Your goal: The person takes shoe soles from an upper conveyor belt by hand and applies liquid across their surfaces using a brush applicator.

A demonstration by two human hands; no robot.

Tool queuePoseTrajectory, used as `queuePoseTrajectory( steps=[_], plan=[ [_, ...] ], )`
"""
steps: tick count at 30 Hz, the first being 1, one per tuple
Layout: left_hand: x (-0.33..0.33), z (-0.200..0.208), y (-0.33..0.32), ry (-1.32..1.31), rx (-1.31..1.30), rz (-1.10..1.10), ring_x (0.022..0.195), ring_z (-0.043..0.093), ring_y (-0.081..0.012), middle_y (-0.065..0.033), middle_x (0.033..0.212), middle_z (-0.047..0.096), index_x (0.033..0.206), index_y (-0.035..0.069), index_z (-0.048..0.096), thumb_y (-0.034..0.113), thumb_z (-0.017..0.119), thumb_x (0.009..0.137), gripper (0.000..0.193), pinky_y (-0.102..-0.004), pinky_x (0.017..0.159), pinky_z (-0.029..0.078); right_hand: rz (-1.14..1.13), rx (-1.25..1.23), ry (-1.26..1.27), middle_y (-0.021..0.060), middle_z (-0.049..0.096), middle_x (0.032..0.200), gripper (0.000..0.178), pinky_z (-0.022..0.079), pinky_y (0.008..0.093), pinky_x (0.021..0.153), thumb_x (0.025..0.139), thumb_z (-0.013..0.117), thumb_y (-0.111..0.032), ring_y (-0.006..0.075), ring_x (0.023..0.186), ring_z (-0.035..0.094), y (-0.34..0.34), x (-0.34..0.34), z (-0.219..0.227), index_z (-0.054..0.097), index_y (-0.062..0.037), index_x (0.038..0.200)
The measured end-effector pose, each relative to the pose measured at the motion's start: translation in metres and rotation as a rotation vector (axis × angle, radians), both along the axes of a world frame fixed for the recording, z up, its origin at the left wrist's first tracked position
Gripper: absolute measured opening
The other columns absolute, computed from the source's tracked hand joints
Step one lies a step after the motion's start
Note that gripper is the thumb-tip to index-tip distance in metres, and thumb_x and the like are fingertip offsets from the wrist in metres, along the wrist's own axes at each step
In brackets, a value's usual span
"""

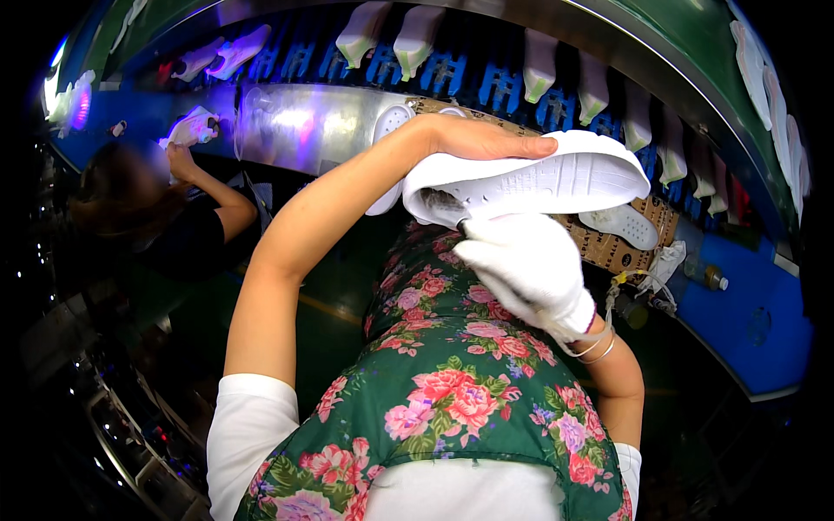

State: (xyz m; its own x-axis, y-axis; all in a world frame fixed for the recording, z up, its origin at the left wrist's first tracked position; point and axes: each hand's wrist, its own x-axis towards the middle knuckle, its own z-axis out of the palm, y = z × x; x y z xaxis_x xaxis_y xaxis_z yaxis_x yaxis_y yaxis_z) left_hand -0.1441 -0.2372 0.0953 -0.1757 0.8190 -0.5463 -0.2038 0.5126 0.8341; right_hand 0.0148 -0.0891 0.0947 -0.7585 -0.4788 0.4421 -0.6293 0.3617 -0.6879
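A white shoe sole (pixel 556 181) is held up on its side in front of me, its hollow inner face toward me. My bare left hand (pixel 491 139) grips it along the upper edge, with the thumb side resting on the rim. A white glove covers my right hand (pixel 526 265), which is closed around the dark handle of a small brush (pixel 445 205). The brush's bristles sit inside the heel end of the sole, touching or very close to its inner wall. Most of the handle is hidden in the glove.
More white soles (pixel 621 226) lie on a printed cardboard sheet (pixel 599 253) on the bench. A clear bottle (pixel 714 276) and a crumpled white cloth (pixel 667 259) stand at the right. Beyond, white shoes (pixel 419 39) hang on blue racks. A co-worker's hand (pixel 181 163) holds a shoe at the left.
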Motion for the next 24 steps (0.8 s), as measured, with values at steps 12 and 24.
queuePoseTrajectory(
  steps=[12, 24],
  plan=[
    [-0.016, -0.025, 0.006, 0.249, -0.070, -0.124, 0.146, 0.037, -0.0402, -0.0249, 0.156, 0.039, 0.151, 0.006, 0.047, 0.095, 0.040, 0.077, 0.115, -0.0460, 0.117, 0.034, -0.026, -0.008, 0.116, 0.0086, 0.072, 0.095, 0.030, 0.054, 0.0377, 0.070, 0.074, 0.080, -0.003, 0.0286, 0.078, 0.068, 0.002, -0.006, -0.002, 0.071, -0.0097, 0.102],
    [-0.028, -0.025, -0.004, 0.131, -0.243, 0.070, 0.136, 0.049, -0.0376, -0.0265, 0.149, 0.047, 0.145, 0.003, 0.053, 0.094, 0.039, 0.079, 0.113, -0.0428, 0.111, 0.042, -0.066, 0.028, 0.018, 0.0140, 0.074, 0.098, 0.029, 0.054, 0.0370, 0.070, 0.074, 0.079, -0.001, 0.0309, 0.078, 0.069, 0.005, -0.004, 0.014, 0.073, -0.0094, 0.102]
  ],
)
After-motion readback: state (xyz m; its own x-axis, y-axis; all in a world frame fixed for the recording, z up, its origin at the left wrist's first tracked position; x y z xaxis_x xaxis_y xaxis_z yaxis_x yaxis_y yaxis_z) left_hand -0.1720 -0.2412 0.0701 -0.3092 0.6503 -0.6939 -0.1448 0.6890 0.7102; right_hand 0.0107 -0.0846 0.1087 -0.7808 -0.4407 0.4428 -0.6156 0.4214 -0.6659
